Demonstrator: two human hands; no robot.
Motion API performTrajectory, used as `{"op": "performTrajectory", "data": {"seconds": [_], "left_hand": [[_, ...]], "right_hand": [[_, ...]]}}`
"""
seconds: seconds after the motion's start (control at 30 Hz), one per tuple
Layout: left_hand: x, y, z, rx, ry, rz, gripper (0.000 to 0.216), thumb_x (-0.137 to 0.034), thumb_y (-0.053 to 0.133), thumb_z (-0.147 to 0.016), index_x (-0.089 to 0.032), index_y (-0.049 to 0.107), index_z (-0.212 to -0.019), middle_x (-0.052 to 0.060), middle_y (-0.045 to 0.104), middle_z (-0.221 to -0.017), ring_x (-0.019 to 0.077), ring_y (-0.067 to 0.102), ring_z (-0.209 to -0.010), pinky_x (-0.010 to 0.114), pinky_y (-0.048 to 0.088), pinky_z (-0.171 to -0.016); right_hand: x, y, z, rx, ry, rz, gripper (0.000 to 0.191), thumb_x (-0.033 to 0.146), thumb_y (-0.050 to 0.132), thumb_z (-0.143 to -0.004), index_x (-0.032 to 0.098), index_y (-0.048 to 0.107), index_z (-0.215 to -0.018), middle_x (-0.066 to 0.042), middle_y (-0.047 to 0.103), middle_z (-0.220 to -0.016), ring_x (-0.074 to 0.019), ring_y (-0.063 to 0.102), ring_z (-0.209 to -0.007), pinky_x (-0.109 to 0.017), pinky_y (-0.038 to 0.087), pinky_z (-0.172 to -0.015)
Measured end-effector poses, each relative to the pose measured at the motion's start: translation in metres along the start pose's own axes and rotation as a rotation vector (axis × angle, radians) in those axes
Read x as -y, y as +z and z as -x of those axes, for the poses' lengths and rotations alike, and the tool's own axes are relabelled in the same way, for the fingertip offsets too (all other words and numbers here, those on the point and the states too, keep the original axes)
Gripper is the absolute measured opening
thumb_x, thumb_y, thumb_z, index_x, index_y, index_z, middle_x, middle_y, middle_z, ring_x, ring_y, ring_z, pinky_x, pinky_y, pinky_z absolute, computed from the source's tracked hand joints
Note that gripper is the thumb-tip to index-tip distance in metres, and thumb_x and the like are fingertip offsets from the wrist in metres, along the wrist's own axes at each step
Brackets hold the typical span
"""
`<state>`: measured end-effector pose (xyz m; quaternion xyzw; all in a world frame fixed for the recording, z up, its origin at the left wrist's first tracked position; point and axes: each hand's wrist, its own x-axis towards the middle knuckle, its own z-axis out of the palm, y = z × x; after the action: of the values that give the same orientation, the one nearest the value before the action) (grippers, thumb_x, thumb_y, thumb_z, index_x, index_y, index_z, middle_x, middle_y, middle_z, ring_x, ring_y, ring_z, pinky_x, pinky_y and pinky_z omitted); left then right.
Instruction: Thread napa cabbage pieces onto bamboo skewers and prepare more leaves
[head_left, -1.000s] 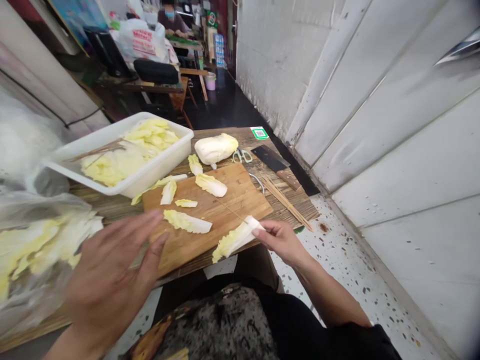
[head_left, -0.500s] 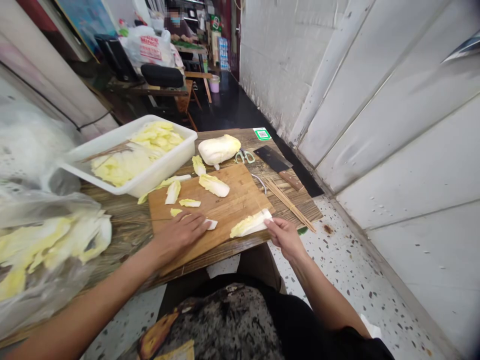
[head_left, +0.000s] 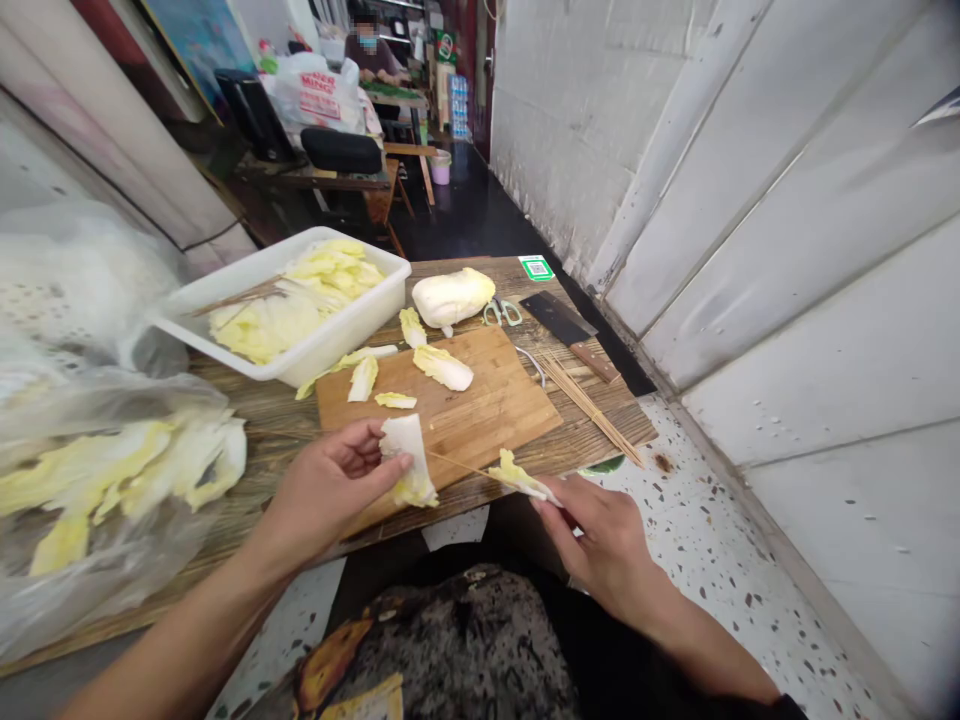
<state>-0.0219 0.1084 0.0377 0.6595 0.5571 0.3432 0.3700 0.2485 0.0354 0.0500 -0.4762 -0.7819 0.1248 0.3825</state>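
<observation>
My left hand (head_left: 341,480) pinches a piece of napa cabbage leaf (head_left: 405,450), pale with a yellow-green lower edge, above the near side of the wooden cutting board (head_left: 499,380). At the board's front right corner, my right hand (head_left: 600,530) is closed on another cabbage leaf (head_left: 517,472), seen nearly edge-on. A thin bamboo skewer (head_left: 457,462) runs from this leaf toward the left-hand piece; whether its tip touches that piece I cannot tell. Several loose leaves, including a larger one (head_left: 444,368), lie on the board.
Behind the board are a whole cabbage (head_left: 452,297), scissors (head_left: 502,313) and a cleaver (head_left: 559,318). Bundled skewers (head_left: 592,410) lie at the right. A white tub (head_left: 289,368) of leaves and a plastic bag (head_left: 217,560) stand left. A masked person (head_left: 367,55) sits far back.
My left hand has risen off the board and turned, bringing up a leaf piece. My right hand has lifted and tilted its leaf, and the skewer now shows between both hands.
</observation>
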Motion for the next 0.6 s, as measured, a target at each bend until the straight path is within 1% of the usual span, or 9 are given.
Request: {"op": "performTrajectory", "data": {"seconds": [0.07, 0.1, 0.17, 0.23, 0.37, 0.43, 0.47, 0.53, 0.6], "left_hand": [[-0.006, -0.001, 0.01, 0.016, -0.199, 0.398, 0.038, -0.044, 0.077, -0.068, -0.021, 0.064, -0.095, 0.002, 0.074, -0.087, 0.0166, 0.068, -0.076, 0.026, 0.055, -0.07], [-0.008, -0.001, 0.013, 0.021, -0.257, 0.519, 0.041, -0.041, 0.08, -0.066, -0.021, 0.064, -0.097, 0.002, 0.073, -0.088, 0.0157, 0.067, -0.078, 0.025, 0.055, -0.072], [-0.011, 0.0, 0.016, 0.032, -0.328, 0.655, 0.045, -0.038, 0.083, -0.064, -0.02, 0.064, -0.101, 0.003, 0.073, -0.091, 0.0147, 0.067, -0.082, 0.024, 0.054, -0.076], [-0.013, 0.0, 0.017, 0.025, -0.357, 0.705, 0.047, -0.038, 0.084, -0.063, -0.019, 0.067, -0.102, 0.004, 0.073, -0.096, 0.0149, 0.066, -0.087, 0.024, 0.053, -0.081], [-0.01, -0.003, 0.022, -0.034, -0.358, 0.665, 0.035, -0.045, 0.083, -0.062, -0.023, 0.074, -0.087, 0.0, 0.075, -0.089, 0.0119, 0.066, -0.086, 0.018, 0.051, -0.08], [-0.009, -0.006, 0.026, -0.038, -0.328, 0.522, 0.029, -0.044, 0.083, -0.062, -0.025, 0.076, -0.082, -0.001, 0.076, -0.086, 0.0121, 0.067, -0.081, 0.018, 0.052, -0.075], [-0.01, -0.008, 0.028, -0.04, -0.283, 0.4, 0.026, -0.044, 0.082, -0.062, -0.026, 0.077, -0.081, 0.0, 0.077, -0.085, 0.0134, 0.068, -0.079, 0.02, 0.054, -0.074], [-0.012, -0.011, 0.033, -0.061, -0.126, 0.143, 0.018, -0.043, 0.079, -0.065, -0.03, 0.078, -0.077, -0.001, 0.078, -0.082, 0.0155, 0.07, -0.074, 0.024, 0.056, -0.074], [-0.014, -0.015, 0.037, -0.076, 0.046, 0.017, 0.01, -0.04, 0.075, -0.068, -0.033, 0.077, -0.076, -0.003, 0.077, -0.08, 0.0157, 0.072, -0.072, 0.024, 0.058, -0.074]], "right_hand": [[0.004, 0.0, -0.002, 0.011, -0.026, 0.042, 0.021, 0.013, 0.054, -0.093, 0.015, 0.063, -0.112, -0.005, 0.07, -0.082, -0.0126, 0.062, -0.065, -0.022, 0.047, -0.06], [0.004, 0.002, -0.004, 0.019, -0.026, 0.05, 0.02, 0.013, 0.054, -0.093, 0.015, 0.063, -0.111, -0.005, 0.071, -0.083, -0.0128, 0.063, -0.065, -0.022, 0.047, -0.06], [0.003, 0.007, -0.007, 0.046, -0.006, 0.042, 0.019, 0.015, 0.054, -0.094, 0.016, 0.065, -0.108, -0.006, 0.072, -0.085, -0.0138, 0.065, -0.068, -0.023, 0.049, -0.063], [0.002, 0.012, -0.009, 0.075, 0.02, 0.021, 0.017, 0.017, 0.053, -0.094, 0.016, 0.066, -0.105, -0.006, 0.072, -0.084, -0.0142, 0.066, -0.069, -0.023, 0.049, -0.063], [0.004, 0.011, -0.01, 0.122, 0.041, 0.001, 0.016, 0.018, 0.052, -0.095, 0.017, 0.066, -0.101, -0.005, 0.07, -0.079, -0.0136, 0.063, -0.066, -0.022, 0.047, -0.061], [0.008, 0.005, -0.008, 0.141, 0.024, 0.017, 0.016, 0.018, 0.051, -0.095, 0.016, 0.065, -0.102, -0.004, 0.068, -0.077, -0.0132, 0.061, -0.064, -0.023, 0.045, -0.06], [0.01, 0.001, -0.007, 0.15, 0.009, 0.031, 0.016, 0.017, 0.051, -0.095, 0.016, 0.065, -0.104, -0.003, 0.066, -0.075, -0.0127, 0.059, -0.061, -0.023, 0.043, -0.058], [0.014, -0.006, -0.004, 0.173, -0.019, 0.066, 0.017, 0.017, 0.052, -0.095, 0.015, 0.064, -0.106, -0.002, 0.062, -0.071, -0.012, 0.054, -0.057, -0.023, 0.04, -0.054], [0.016, -0.013, -0.001, 0.2, -0.042, 0.097, 0.016, 0.018, 0.052, -0.095, 0.014, 0.063, -0.107, 0.0, 0.059, -0.068, -0.0112, 0.05, -0.053, -0.024, 0.038, -0.052]]}}
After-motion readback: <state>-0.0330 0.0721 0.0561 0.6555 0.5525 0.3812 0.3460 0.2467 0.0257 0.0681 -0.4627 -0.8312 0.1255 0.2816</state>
